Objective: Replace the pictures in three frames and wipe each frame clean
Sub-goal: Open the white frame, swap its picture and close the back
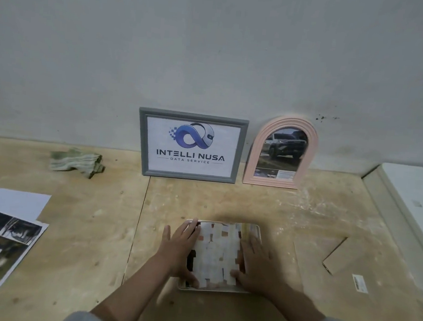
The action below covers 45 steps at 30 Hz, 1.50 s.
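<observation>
A white frame (257, 229) lies flat on the table (302, 219), a blurred picture (216, 255) laid in it. The picture is pressed between both grips: the left hand (179, 249) lies flat with fingers spread on its left edge, the right hand (257, 266) likewise on its right. Behind the white frame stand a grey frame (141, 141) holding a logo print and a pink frame (252, 164) holding a car photo.

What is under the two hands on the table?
A white-rimmed frame lying flat, a blurred picture in it. Left hand and right hand cover its side edges.
</observation>
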Available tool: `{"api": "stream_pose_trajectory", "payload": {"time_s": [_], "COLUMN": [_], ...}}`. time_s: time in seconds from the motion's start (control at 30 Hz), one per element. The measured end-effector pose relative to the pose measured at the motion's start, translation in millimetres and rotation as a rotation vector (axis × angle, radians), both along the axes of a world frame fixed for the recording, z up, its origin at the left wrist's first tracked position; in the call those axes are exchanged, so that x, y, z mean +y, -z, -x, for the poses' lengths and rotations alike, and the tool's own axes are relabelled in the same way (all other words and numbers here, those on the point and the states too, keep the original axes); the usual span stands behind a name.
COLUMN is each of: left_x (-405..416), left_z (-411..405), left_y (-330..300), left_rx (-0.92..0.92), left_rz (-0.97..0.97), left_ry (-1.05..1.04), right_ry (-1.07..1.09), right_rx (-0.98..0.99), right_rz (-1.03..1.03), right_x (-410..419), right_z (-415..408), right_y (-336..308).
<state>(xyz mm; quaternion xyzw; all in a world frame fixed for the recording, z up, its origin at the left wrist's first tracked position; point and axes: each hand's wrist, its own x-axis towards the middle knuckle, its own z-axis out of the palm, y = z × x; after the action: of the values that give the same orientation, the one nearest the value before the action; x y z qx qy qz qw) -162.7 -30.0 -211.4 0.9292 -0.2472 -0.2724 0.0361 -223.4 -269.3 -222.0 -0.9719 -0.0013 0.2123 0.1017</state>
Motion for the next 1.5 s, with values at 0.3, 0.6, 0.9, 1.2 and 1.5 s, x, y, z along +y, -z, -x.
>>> {"api": "stream_pose_trajectory", "payload": {"time_s": [0.3,0.6,0.9,1.2,1.5], "left_x": [9.6,9.9,-47.5,-211.3,-322.3], "left_z": [-3.0,-0.5,15.9,54.5,92.7], "left_y": [4.9,9.7,-12.1,-35.8,-15.6], "left_rx": [0.014,0.002,-0.168,-0.014,0.098], "left_rz": [0.01,0.126,0.368,0.69,0.535], "left_ry": [0.049,-0.015,-0.234,-0.528,-0.75], "right_ry": [0.015,0.025,0.031,0.223,0.591], "right_rx": [-0.008,0.006,-0.174,-0.188,-0.08], "right_rz": [0.078,0.068,-0.119,-0.088,-0.056], "right_x": [6.0,4.2,-24.8,-156.9,-279.5], "right_z": [4.5,2.5,7.8,31.6,71.8], "right_y": [-0.1,-0.5,-14.1,-22.4,-14.9]}}
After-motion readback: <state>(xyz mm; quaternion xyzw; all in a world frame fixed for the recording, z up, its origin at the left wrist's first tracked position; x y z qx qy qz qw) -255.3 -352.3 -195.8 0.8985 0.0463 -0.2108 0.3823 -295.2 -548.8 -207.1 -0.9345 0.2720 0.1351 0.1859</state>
